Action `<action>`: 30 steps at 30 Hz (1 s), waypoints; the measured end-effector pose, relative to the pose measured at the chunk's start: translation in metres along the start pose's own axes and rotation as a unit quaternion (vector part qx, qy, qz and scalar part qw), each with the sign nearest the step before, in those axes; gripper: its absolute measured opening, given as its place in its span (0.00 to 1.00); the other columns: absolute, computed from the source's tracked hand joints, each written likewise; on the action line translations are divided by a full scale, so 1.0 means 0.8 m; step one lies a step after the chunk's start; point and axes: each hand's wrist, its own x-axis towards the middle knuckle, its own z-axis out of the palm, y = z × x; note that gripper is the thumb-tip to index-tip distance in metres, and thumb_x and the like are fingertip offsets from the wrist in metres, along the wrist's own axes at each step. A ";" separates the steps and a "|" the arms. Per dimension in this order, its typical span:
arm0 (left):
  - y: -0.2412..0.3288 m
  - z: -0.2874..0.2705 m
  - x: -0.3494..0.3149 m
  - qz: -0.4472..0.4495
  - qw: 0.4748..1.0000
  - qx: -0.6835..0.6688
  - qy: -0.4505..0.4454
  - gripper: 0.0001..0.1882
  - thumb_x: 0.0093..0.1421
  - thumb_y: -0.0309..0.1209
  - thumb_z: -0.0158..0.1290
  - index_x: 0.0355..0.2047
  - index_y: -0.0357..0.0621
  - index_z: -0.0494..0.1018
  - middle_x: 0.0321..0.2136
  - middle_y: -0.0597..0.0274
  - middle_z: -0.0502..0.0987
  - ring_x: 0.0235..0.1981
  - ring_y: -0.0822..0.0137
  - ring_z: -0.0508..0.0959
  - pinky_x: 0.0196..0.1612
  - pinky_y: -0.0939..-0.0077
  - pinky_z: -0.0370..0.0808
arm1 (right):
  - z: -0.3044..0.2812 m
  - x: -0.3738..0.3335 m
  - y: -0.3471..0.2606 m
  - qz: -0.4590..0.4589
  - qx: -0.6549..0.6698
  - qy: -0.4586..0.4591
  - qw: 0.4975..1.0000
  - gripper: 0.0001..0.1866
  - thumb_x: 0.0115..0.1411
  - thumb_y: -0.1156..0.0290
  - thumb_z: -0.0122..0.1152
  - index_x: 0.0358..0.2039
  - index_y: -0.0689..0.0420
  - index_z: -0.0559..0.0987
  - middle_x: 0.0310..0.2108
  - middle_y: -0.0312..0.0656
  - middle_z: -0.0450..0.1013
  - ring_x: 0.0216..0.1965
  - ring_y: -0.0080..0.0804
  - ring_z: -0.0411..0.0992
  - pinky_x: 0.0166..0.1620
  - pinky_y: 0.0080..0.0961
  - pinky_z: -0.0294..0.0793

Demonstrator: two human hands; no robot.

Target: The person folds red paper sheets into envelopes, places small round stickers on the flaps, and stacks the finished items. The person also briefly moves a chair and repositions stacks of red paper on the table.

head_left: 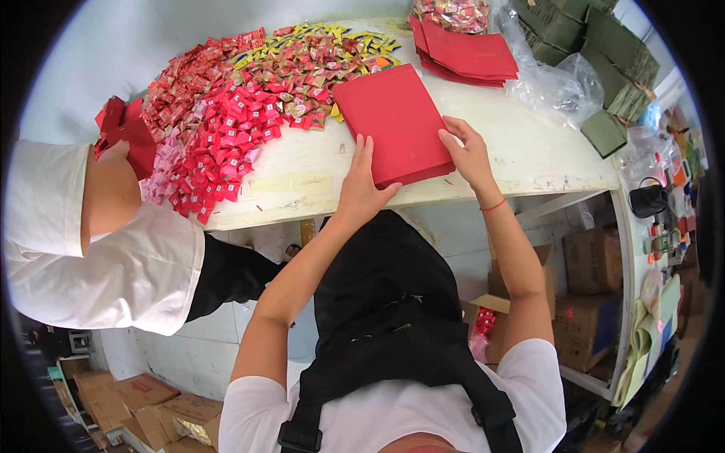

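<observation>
A thick stack of flat, dark-red paper pieces [396, 121] rests near the front edge of the white table; whether they are bags or folded boxes I cannot tell. My left hand [364, 185] holds its left side, fingers along the edge and thumb at the near corner. On the opposite side my right hand [470, 155] grips the near right corner, its fingers bent and thumb against the edge. The stack is steadied between both hands. Left of it spreads a heap of small wrapped sweets [234, 124] in red, pink, gold and yellow.
More red paper pieces [464, 53] lie farther back, beside crumpled clear plastic [559, 87] and green boxes [604, 60]. At left, a co-worker's hand [117, 155] holds an open red container [136, 136]. Cardboard boxes [593, 260] stand under the white table [521, 158].
</observation>
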 end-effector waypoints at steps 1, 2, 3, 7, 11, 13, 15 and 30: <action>-0.003 0.000 0.001 -0.012 0.999 -0.041 -0.002 0.51 0.53 0.42 0.66 0.67 0.28 0.50 0.67 0.34 0.52 0.69 0.47 0.56 0.65 0.63 0.61 | -0.001 0.001 -0.010 0.036 0.024 0.001 0.999 0.33 0.57 0.64 0.67 0.60 0.62 0.66 0.46 0.55 0.77 0.46 0.35 0.77 0.49 0.27 0.74; -0.005 0.000 0.002 -0.024 0.996 -0.083 -0.005 0.51 0.54 0.42 0.65 0.67 0.28 0.49 0.67 0.34 0.53 0.69 0.48 0.56 0.66 0.63 0.61 | -0.001 0.001 -0.017 0.073 0.047 0.001 0.996 0.31 0.57 0.65 0.67 0.58 0.62 0.68 0.45 0.54 0.78 0.43 0.32 0.78 0.47 0.26 0.75; -0.009 0.003 0.006 -0.032 0.992 -0.126 -0.011 0.50 0.55 0.42 0.64 0.67 0.27 0.49 0.67 0.35 0.53 0.69 0.49 0.55 0.66 0.63 0.60 | -0.001 0.002 -0.009 0.057 0.024 -0.007 0.998 0.29 0.56 0.68 0.67 0.55 0.62 0.69 0.42 0.52 0.79 0.39 0.29 0.79 0.42 0.25 0.77; -0.021 0.023 0.031 -0.152 0.879 -0.447 0.070 0.40 0.64 0.33 0.55 0.67 0.28 0.47 0.63 0.42 0.61 0.63 0.58 0.65 0.63 0.66 0.63 | 0.003 0.013 0.027 0.063 0.026 0.042 0.997 0.28 0.57 0.73 0.65 0.58 0.64 0.67 0.41 0.50 0.79 0.40 0.31 0.78 0.44 0.26 0.78; -0.002 0.022 0.066 -0.306 0.824 -0.461 0.121 0.31 0.64 0.27 0.53 0.64 0.31 0.54 0.55 0.50 0.69 0.55 0.63 0.72 0.59 0.68 0.69 | -0.018 0.009 0.058 0.217 0.234 -0.026 0.947 0.23 0.57 0.78 0.62 0.54 0.65 0.73 0.43 0.49 0.78 0.43 0.32 0.77 0.48 0.27 0.77; -0.010 0.037 0.071 -0.256 0.869 -0.415 0.085 0.30 0.64 0.25 0.53 0.63 0.33 0.56 0.53 0.50 0.72 0.52 0.62 0.74 0.56 0.68 0.72 | -0.038 0.003 0.069 0.227 0.287 -0.050 0.929 0.17 0.58 0.77 0.60 0.48 0.67 0.77 0.44 0.47 0.78 0.44 0.31 0.77 0.49 0.26 0.77; -0.034 0.049 0.077 -0.227 0.901 -0.368 0.042 0.31 0.62 0.22 0.54 0.65 0.39 0.58 0.50 0.50 0.75 0.48 0.62 0.77 0.51 0.69 0.76 | -0.053 -0.005 0.059 0.239 0.245 -0.060 0.938 0.17 0.58 0.76 0.61 0.48 0.68 0.77 0.44 0.47 0.78 0.44 0.31 0.77 0.49 0.26 0.77; 0.167 0.361 0.173 -0.011 0.997 -0.009 -0.080 0.27 0.64 0.46 0.49 0.61 0.52 0.69 0.65 0.46 0.62 0.62 0.45 0.65 0.63 0.49 0.59 | -0.350 -0.039 0.175 0.185 0.125 0.278 0.934 0.18 0.55 0.72 0.64 0.44 0.70 0.78 0.39 0.49 0.79 0.36 0.33 0.79 0.42 0.28 0.78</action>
